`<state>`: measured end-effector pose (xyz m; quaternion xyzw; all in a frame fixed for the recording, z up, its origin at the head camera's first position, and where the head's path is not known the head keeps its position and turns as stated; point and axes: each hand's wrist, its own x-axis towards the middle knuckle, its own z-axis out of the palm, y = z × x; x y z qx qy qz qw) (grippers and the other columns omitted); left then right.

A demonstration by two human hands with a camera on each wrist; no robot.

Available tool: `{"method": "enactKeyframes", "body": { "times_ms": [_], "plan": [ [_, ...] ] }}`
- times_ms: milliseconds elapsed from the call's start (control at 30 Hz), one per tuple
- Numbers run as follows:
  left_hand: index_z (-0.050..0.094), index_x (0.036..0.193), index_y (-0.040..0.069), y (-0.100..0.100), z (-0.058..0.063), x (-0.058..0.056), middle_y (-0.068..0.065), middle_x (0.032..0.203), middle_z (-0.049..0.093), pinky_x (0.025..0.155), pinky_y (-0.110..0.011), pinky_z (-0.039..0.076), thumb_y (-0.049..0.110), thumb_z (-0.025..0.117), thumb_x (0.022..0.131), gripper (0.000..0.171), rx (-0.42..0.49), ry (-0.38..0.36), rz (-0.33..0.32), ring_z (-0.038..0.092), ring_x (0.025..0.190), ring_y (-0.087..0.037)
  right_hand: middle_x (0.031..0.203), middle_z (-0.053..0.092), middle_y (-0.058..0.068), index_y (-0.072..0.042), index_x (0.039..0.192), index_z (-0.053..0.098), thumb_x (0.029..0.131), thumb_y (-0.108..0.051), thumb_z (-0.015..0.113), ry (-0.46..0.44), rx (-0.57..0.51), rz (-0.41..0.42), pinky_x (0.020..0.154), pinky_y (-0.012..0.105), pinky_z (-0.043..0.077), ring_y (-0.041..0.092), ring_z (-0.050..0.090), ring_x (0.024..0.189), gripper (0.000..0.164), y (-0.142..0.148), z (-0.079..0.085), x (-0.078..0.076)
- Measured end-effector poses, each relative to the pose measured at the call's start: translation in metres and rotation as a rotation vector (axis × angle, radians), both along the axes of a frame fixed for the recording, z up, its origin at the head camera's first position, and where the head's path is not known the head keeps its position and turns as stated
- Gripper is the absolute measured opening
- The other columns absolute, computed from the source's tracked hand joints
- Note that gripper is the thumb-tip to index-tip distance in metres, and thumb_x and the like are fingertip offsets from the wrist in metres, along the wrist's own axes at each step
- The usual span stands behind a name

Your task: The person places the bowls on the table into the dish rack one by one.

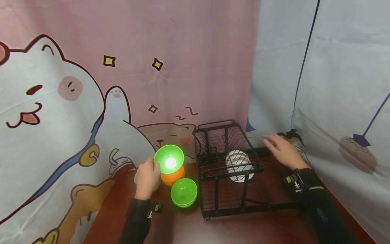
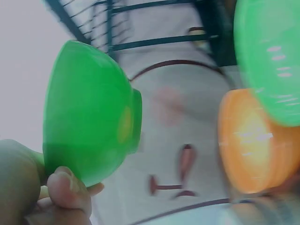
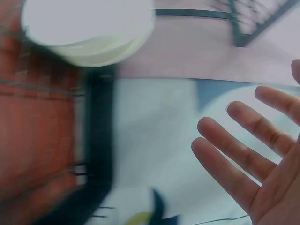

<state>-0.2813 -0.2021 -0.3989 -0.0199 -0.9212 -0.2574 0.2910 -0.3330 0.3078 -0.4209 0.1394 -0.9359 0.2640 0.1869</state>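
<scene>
My left hand (image 1: 147, 178) pinches the rim of a bright green bowl (image 1: 169, 154), held tilted and raised above the stacked orange bowls (image 1: 173, 177). In the left wrist view, thumb and fingers grip the edge of that green bowl (image 2: 89, 112), its outer side and foot showing. Another stack of green bowls (image 1: 183, 193) stands on the table in front of the orange ones. To the right of the black dish rack (image 1: 208, 214), my right hand (image 1: 284, 152) is in the air, holding nothing. The right wrist view shows its fingers (image 3: 234, 145) spread and straight.
Several white dishes (image 1: 237, 157) stand in the two-tier rack, behind its wires. A pale dish (image 1: 135, 177) is partly hidden behind my left hand. Printed curtains (image 1: 198, 67) hang right behind the reddish-brown table (image 1: 170, 230) and along its sides.
</scene>
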Motion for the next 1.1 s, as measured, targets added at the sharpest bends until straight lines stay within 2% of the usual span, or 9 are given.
{"method": "enactKeyframes", "body": {
  "times_ms": [100, 200, 333, 500, 667, 767, 867, 1000, 1100],
  "plan": [
    [0.061, 0.089, 0.0, 0.004, 0.028, -0.002, -0.012, 0.068, 0.053, 0.054, -0.035, 0.041, 0.006, 0.047, 0.1, 0.019, 0.01, 0.036, -0.01, 0.051, 0.061, -0.025, 0.136, 0.062, 0.021, -0.009, 0.147, 0.056, 0.112, -0.036, 0.043, 0.058, -0.027, 0.016, 0.091, 0.065, 0.05, 0.043, 0.064, 0.115, 0.046, 0.0, 0.029, 0.002],
    [0.062, 0.092, -0.002, 0.005, 0.046, -0.005, -0.008, 0.067, 0.048, 0.053, -0.029, 0.033, 0.004, 0.046, 0.099, 0.019, 0.017, 0.054, -0.015, 0.042, 0.059, -0.021, 0.136, 0.062, 0.02, -0.01, 0.148, 0.055, 0.112, -0.035, 0.045, 0.088, -0.051, 0.013, 0.091, 0.066, 0.049, 0.043, 0.063, 0.116, 0.045, 0.0, 0.048, 0.006],
    [0.066, 0.098, -0.003, 0.005, 0.054, -0.008, -0.009, 0.066, 0.051, 0.051, -0.028, 0.032, 0.004, 0.047, 0.098, 0.021, 0.031, 0.075, -0.014, 0.042, 0.057, -0.02, 0.139, 0.059, 0.023, -0.009, 0.149, 0.053, 0.112, -0.036, 0.043, 0.067, -0.061, 0.01, 0.092, 0.068, 0.048, 0.046, 0.061, 0.119, 0.047, 0.002, 0.053, 0.006],
    [0.068, 0.108, -0.006, 0.005, 0.053, -0.013, -0.011, 0.067, 0.056, 0.051, -0.026, 0.034, 0.005, 0.049, 0.099, 0.024, 0.047, 0.104, -0.019, 0.044, 0.056, -0.019, 0.141, 0.06, 0.024, -0.012, 0.154, 0.048, 0.112, -0.039, 0.041, -0.044, -0.189, 0.072, 0.092, 0.058, 0.057, 0.044, 0.066, 0.118, 0.05, 0.006, 0.046, 0.006],
    [0.068, 0.118, -0.007, 0.015, 0.071, -0.016, -0.016, 0.073, 0.064, 0.05, -0.027, 0.036, 0.007, 0.052, 0.101, 0.028, 0.073, 0.192, -0.037, 0.048, 0.056, -0.021, 0.138, 0.062, 0.025, -0.013, 0.156, 0.045, 0.112, -0.039, 0.041, -0.073, -0.252, 0.123, 0.092, 0.049, 0.06, 0.042, 0.068, 0.117, 0.051, -0.003, 0.068, 0.004],
    [0.068, 0.122, -0.005, 0.028, 0.085, -0.017, -0.018, 0.076, 0.068, 0.051, -0.028, 0.037, 0.01, 0.053, 0.101, 0.029, 0.07, 0.212, -0.069, 0.05, 0.057, -0.023, 0.139, 0.063, 0.025, -0.014, 0.157, 0.043, 0.112, -0.039, 0.041, -0.076, -0.226, 0.148, 0.095, 0.053, 0.058, 0.042, 0.068, 0.118, 0.051, -0.019, 0.092, 0.005],
    [0.068, 0.123, -0.003, 0.045, 0.096, -0.016, -0.017, 0.076, 0.069, 0.052, -0.027, 0.039, 0.01, 0.053, 0.102, 0.029, 0.064, 0.207, -0.118, 0.052, 0.057, -0.022, 0.144, 0.06, 0.023, -0.015, 0.16, 0.039, 0.112, -0.043, 0.041, -0.098, -0.136, 0.185, 0.098, 0.061, 0.054, 0.041, 0.066, 0.122, 0.055, -0.042, 0.117, 0.009],
    [0.068, 0.123, -0.003, 0.069, 0.103, -0.011, -0.016, 0.076, 0.07, 0.051, -0.026, 0.04, 0.009, 0.052, 0.102, 0.029, 0.058, 0.201, -0.199, 0.05, 0.054, -0.02, 0.151, 0.056, 0.022, -0.015, 0.162, 0.035, 0.111, -0.047, 0.04, -0.137, -0.005, 0.265, 0.104, 0.066, 0.048, 0.043, 0.06, 0.131, 0.06, -0.08, 0.142, 0.019],
    [0.068, 0.123, -0.005, 0.086, 0.104, -0.005, -0.017, 0.079, 0.072, 0.051, -0.025, 0.044, 0.006, 0.053, 0.101, 0.028, 0.053, 0.209, -0.255, 0.05, 0.053, -0.017, 0.158, 0.05, 0.018, -0.017, 0.162, 0.035, 0.111, -0.051, 0.034, -0.163, 0.038, 0.317, 0.113, 0.067, 0.04, 0.043, 0.052, 0.142, 0.062, -0.107, 0.152, 0.025]
  ]
}}
